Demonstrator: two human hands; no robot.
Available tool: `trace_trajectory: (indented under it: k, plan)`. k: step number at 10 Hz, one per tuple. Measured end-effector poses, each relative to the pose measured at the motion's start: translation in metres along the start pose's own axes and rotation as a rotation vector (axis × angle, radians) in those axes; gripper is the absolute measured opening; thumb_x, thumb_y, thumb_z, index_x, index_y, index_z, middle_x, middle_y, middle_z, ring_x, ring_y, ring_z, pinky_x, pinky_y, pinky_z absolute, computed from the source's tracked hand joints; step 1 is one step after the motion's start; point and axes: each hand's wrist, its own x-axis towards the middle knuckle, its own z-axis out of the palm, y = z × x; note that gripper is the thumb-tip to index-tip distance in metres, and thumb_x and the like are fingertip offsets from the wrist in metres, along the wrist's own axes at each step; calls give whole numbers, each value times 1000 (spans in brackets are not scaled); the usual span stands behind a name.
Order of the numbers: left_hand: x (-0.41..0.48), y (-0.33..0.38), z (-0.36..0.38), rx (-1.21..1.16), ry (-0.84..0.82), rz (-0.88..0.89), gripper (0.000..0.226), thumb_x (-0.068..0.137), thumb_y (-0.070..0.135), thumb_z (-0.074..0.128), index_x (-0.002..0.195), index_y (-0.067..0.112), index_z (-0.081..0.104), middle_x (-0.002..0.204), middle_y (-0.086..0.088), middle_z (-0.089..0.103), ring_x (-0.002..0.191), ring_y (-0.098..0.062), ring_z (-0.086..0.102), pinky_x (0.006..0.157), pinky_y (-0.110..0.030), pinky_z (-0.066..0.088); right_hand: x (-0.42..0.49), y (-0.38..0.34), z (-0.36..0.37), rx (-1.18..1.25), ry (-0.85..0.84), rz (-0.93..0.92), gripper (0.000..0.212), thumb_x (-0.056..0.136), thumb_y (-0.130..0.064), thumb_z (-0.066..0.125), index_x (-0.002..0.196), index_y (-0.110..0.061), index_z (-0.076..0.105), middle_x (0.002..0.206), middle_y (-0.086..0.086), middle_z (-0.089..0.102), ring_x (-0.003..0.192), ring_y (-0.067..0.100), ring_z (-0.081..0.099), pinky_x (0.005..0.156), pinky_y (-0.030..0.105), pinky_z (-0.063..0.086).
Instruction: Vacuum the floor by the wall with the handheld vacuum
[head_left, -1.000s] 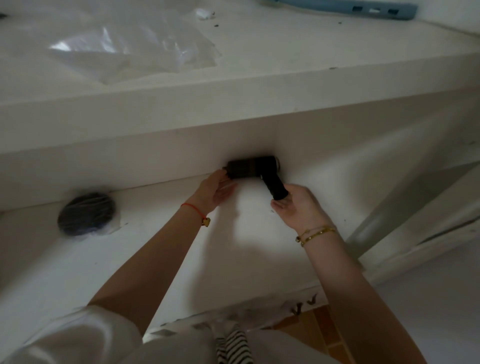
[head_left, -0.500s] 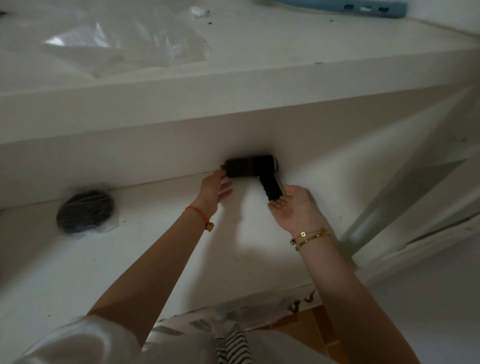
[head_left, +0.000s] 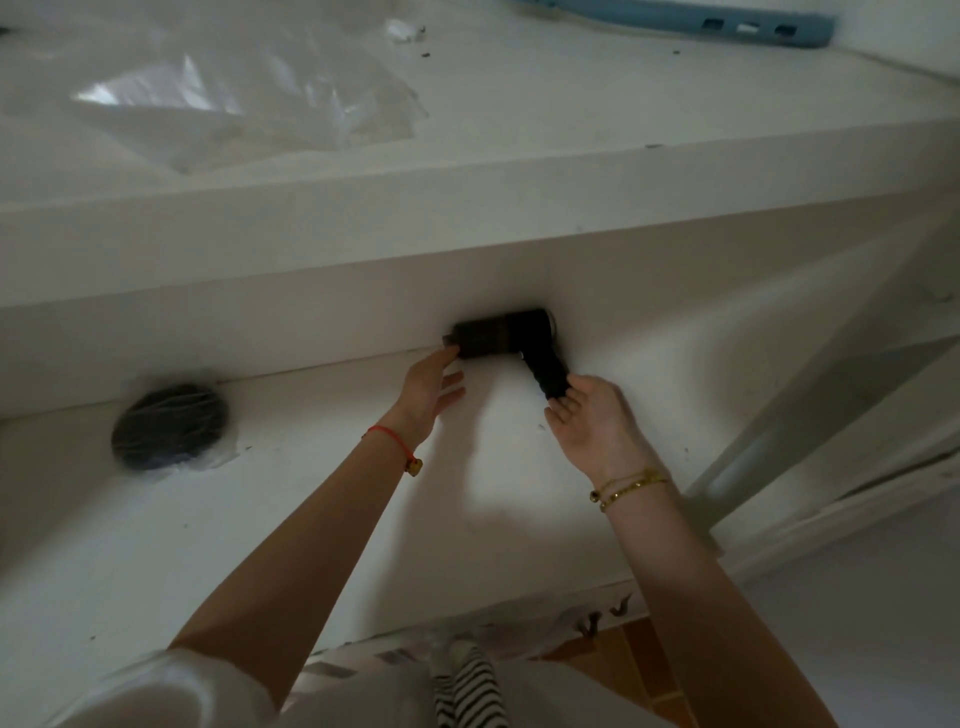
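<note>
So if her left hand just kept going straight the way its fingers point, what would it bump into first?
Most likely the handheld vacuum: the left hand points up and slightly right, and its fingertips already sit at the vacuum's dark barrel end. Just behind that stands the white wall. Whether they actually touch is unclear.

White ledge (head_left: 467, 244) overhangs the handheld vacuum (head_left: 506, 338) — open floor (head_left: 311, 493) below, wrapped black disc (head_left: 169, 426) well left

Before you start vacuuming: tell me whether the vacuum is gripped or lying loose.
Lying loose: both hands open, left hand and right hand just touching the handheld vacuum.
</note>
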Motion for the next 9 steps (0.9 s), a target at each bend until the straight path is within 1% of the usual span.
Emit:
trace_trajectory:
  k: [1, 2, 3, 4, 5, 6, 7, 8, 9]
  plan:
    - [0, -8, -3, 567, 94, 340, 39, 99, 17, 49, 136, 8, 56, 127, -3, 59, 118, -20, 53, 104, -32, 42, -8, 4, 0, -483, 85, -174, 30, 93, -14, 52, 120, -3, 56, 116, 18, 61, 107, 28, 60, 90, 33, 49]
    - [3, -21, -10, 1073, 84, 729, 47, 95, 13, 45, 140, 4, 51, 148, -15, 47, 136, -33, 40, 115, -37, 30, -10, 16, 0, -1058, 38, -497, 48, 97, -16, 44, 143, -1, 39, 137, 11, 50, 125, 27, 48, 101, 27, 37]
    - [7, -23, -8, 1324, 23, 700, 55, 97, 19, 40, 150, 8, 35, 162, -11, 23, 150, -32, 16, 120, -48, 16, -1, 27, -3, -1365, -49, -611, 58, 102, -20, 36, 153, -4, 14, 163, 9, 7, 150, 21, 6, 115, 24, 6]
    - [8, -20, -5, 1418, -30, 590, 57, 101, 20, 38, 155, 11, 22, 166, -4, 5, 152, -28, -1, 120, -54, 7, 6, 31, -6, -1492, -52, -567, 58, 102, -21, 34, 153, -2, 11, 163, 12, 6, 150, 24, 3, 118, 28, 5]
    - [6, -15, -4, 1439, -42, 574, 57, 101, 20, 37, 155, 11, 20, 166, -3, 3, 152, -28, -4, 120, -53, 6, 8, 33, -8, -1558, -41, -594, 60, 102, -22, 35, 152, -1, 9, 163, 13, 5, 150, 26, 2, 120, 31, 4]
    - [5, -14, -6, 1410, -64, 558, 61, 101, 22, 41, 156, 12, 17, 166, -3, 3, 152, -27, -3, 121, -52, 5, 11, 32, -7, -1578, -35, -607, 60, 102, -22, 36, 152, -1, 11, 163, 14, 6, 150, 26, 4, 119, 30, 4]
    - [-2, -12, -12, 1302, -92, 580, 67, 98, 24, 49, 156, 14, 17, 165, -6, 8, 152, -28, 3, 122, -49, 9, 9, 24, -7, -1580, -23, -615, 62, 101, -26, 41, 153, -3, 16, 163, 12, 10, 150, 24, 10, 116, 26, 7]
    - [-15, -10, -23, 1160, -96, 670, 73, 93, 22, 59, 155, 14, 20, 164, -7, 16, 151, -28, 11, 122, -40, 14, 7, 20, -9, -1491, -45, -713, 69, 97, -28, 52, 153, -4, 18, 162, 11, 15, 149, 24, 13, 115, 25, 10]
    - [-33, -7, -36, 1081, -61, 680, 77, 90, 21, 66, 154, 16, 24, 163, -6, 20, 151, -26, 13, 122, -38, 16, 2, 13, -10, -1495, -79, -758, 76, 94, -31, 58, 153, -6, 17, 162, 11, 17, 149, 24, 12, 116, 26, 9]
